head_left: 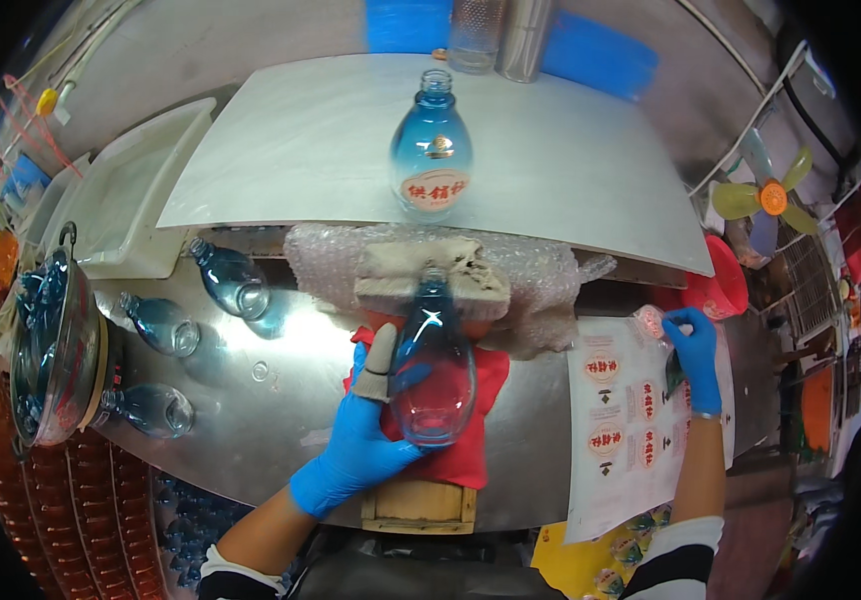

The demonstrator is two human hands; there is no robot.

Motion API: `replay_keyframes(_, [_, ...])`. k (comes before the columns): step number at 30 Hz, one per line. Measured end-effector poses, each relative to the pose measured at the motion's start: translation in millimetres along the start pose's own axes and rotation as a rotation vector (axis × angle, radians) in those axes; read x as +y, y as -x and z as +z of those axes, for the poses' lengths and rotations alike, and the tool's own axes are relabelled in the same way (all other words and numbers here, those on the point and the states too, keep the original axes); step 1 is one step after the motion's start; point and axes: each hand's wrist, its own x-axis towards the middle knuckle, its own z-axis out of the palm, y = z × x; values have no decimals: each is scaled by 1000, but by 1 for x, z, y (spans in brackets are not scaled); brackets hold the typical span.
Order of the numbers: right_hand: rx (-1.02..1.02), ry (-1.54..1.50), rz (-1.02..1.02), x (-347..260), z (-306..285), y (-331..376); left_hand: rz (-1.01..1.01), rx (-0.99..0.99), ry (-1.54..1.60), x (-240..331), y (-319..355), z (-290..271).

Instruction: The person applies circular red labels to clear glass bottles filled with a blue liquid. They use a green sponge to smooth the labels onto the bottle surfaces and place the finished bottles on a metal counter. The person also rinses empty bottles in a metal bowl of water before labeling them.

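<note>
We see blue on left glove (pixel 361 445) and right glove (pixel 698 365), grey-beige finger sleeve (pixel 378 362); blue, see-through bottle (pixel 435 350) mid-frame, red cloth (pixel 489 392) behind. Upper-centre bottle (pixel 433 145): blue fading paler, red print. Right: white sheet (pixel 626 420), repeating red-and-black marks. Upper-right fan (pixel 773 197): orange hub.

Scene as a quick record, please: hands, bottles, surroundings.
left hand: blue-gloved, holding a clear-blue glass bottle
right hand: blue-gloved, at the printed label sheet; grip unclear
white board: labelled blue bottle
steel table, left: three blue glass bottles
under held bottle: red cloth
right background: small fan
</note>
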Motion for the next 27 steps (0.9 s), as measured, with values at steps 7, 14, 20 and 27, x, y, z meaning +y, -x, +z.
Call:
replay_keyframes(7, [45, 401, -446, -128, -16, 67, 71, -25, -597, 28, 9, -5])
replay_keyframes(14, [-117, 331, -698, -224, -4, 74, -3, -53, -231, 14, -3, -3])
replay_keyframes(20, [-418, -314, -236, -278, 32, 59, -57, -127, -182, -1, -6, -14])
replay_keyframes(27, [-723, -673, 255, -303, 71, 41, -142, -171, 499, 16, -2, -24])
